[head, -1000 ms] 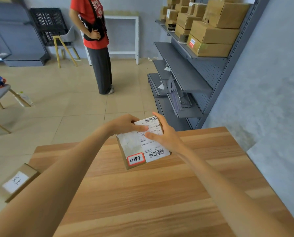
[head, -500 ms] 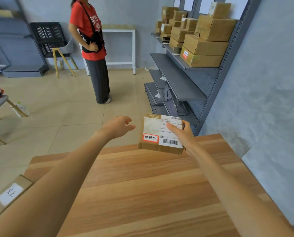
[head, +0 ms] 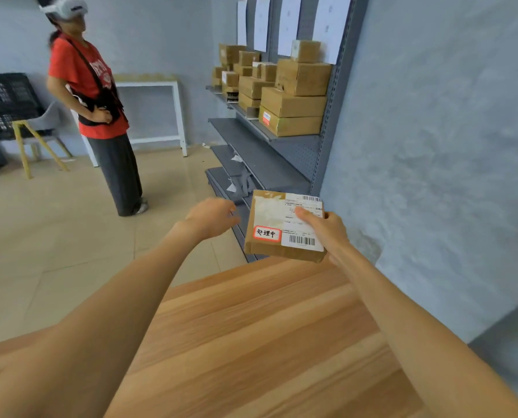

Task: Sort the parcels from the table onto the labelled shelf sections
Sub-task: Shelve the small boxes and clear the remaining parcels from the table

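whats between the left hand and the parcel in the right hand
Nothing. In the head view the left hand hangs beside the parcel with only a bare gap, showing floor and the low shelf edge behind. The right hand alone holds it.

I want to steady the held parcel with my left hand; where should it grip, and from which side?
Grip the parcel at its free left edge, coming from the left: the right hand pinches the right edge, and the left hand is open beside it.

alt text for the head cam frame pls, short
The right hand holds a small cardboard parcel with a shipping label above the far edge of a wooden table. The left hand hangs open beside it; grey shelves stacked with boxes stand ahead.
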Demonstrator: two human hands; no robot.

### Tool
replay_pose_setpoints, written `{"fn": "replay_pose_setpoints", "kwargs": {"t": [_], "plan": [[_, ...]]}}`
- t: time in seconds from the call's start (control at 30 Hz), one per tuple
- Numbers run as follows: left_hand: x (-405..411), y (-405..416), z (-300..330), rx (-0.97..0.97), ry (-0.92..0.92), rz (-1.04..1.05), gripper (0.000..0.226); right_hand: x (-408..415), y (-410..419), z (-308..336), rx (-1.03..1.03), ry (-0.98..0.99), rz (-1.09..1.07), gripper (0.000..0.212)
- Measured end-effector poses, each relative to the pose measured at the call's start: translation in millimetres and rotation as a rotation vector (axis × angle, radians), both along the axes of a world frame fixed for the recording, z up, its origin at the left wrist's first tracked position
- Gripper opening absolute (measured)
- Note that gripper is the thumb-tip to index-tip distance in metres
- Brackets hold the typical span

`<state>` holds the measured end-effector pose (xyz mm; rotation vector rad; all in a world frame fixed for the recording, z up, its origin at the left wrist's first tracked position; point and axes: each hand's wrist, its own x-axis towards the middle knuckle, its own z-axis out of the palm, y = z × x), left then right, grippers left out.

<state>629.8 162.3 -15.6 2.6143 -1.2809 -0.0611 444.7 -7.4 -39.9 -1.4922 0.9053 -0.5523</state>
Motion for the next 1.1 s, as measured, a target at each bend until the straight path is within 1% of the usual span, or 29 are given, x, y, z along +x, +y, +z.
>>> {"fn": "replay_pose_setpoints", "kwargs": {"t": [0.13,0.2,0.3,0.43,0.67,0.77,0.83,0.93,1.0,1.1], "plan": [[-25,-24,25,-0.029,-0.165,-0.156,0.030,-44,0,30,-0.026,0.020,-0.161,0.046],[-42,-36,38,-0.057,-0.243,-0.232,0.034,-72,2,46,-0.031,0.037,-0.242,0.050],[-77,-54,57,-0.131,-0.288,-0.347,0.044,-121,9,71,-0.047,0.052,-0.359,0.052],[-138,-80,80,-0.216,-0.283,-0.514,0.047,-194,22,105,-0.079,0.042,-0.495,0.052],[-280,-117,124,-0.324,-0.287,-0.796,0.049,-330,61,163,-0.122,-0.040,-0.748,0.040],[-347,-123,144,-0.402,-0.295,-0.930,0.047,-393,84,181,-0.163,-0.023,-0.879,0.053],[-393,-122,157,-0.443,-0.275,-1.017,0.042,-434,103,191,-0.173,-0.009,-0.950,0.058],[-461,-114,173,-0.493,-0.209,-1.139,0.039,-495,133,203,-0.182,-0.009,-1.054,0.057],[-506,-108,181,-0.516,-0.201,-1.226,0.039,-534,157,211,-0.192,0.005,-1.152,0.059],[-572,-95,190,-0.538,-0.206,-1.360,0.027,-592,195,220,-0.198,0.011,-1.271,0.060]]}}
